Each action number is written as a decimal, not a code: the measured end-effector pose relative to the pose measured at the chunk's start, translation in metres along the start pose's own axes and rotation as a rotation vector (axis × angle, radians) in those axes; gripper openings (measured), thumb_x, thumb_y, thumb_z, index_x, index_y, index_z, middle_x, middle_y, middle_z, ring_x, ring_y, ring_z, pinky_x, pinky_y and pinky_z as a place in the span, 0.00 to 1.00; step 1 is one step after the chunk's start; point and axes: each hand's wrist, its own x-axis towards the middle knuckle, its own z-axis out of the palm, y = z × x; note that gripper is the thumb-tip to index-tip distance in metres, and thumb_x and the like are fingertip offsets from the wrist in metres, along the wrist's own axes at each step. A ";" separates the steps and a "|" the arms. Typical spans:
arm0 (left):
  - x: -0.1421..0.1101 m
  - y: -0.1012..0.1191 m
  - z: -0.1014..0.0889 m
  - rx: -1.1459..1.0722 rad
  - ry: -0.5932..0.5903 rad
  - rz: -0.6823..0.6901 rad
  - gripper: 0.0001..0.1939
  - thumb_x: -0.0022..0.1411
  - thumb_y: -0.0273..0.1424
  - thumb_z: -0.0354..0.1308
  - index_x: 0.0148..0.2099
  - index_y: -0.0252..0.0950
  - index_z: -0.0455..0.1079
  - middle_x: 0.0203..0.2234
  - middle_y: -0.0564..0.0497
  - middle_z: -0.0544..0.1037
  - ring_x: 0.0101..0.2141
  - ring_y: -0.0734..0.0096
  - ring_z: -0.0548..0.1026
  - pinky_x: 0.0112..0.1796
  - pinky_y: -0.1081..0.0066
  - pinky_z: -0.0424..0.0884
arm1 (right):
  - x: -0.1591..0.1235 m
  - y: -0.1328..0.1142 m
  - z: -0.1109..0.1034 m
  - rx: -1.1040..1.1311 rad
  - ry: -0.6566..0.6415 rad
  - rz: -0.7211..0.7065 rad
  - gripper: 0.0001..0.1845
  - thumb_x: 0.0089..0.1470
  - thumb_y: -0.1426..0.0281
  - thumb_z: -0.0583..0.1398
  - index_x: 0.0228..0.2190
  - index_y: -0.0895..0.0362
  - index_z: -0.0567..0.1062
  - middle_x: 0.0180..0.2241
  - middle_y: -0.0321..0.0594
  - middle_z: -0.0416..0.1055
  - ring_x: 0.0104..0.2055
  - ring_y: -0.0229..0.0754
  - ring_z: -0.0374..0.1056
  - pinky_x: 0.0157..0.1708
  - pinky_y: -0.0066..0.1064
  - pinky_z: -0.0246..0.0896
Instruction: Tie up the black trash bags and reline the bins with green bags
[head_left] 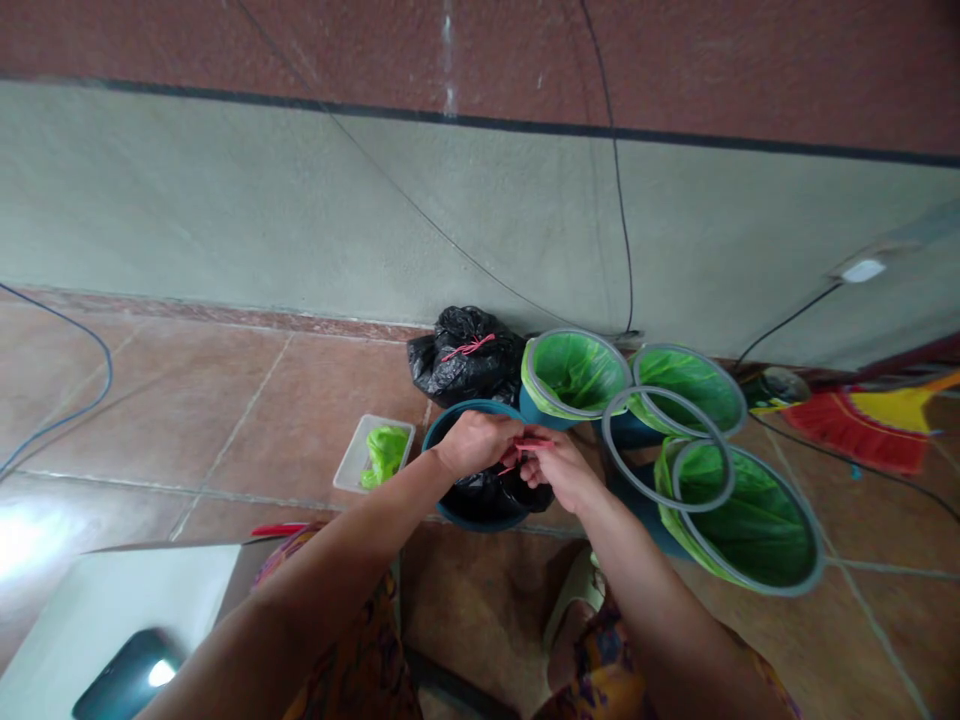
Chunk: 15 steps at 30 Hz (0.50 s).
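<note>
My left hand [474, 442] and my right hand [559, 468] meet over a teal bin [447, 427] holding a black rubbish bag [487, 495]. Both hands pinch a thin red tie [529, 445] at the gathered neck of that bag, fingers closed on it. Behind the bin lies another black bag [465, 362], knotted with a red tie [469, 347].
Three bins with green liners and grey rims stand to the right: [576, 375], [688, 388], [750, 520]. A loose grey ring [667, 450] rests across them. A clear tray with green bags [375, 455] sits left. A red and yellow broom [870, 420] lies by the wall; cables cross the floor.
</note>
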 end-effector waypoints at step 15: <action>-0.002 -0.006 0.002 -0.018 0.109 -0.334 0.15 0.67 0.37 0.50 0.35 0.38 0.77 0.37 0.45 0.81 0.41 0.63 0.77 0.44 0.69 0.68 | 0.004 0.004 -0.015 -0.916 0.292 -0.224 0.10 0.56 0.72 0.56 0.30 0.56 0.78 0.32 0.46 0.79 0.36 0.47 0.76 0.36 0.35 0.69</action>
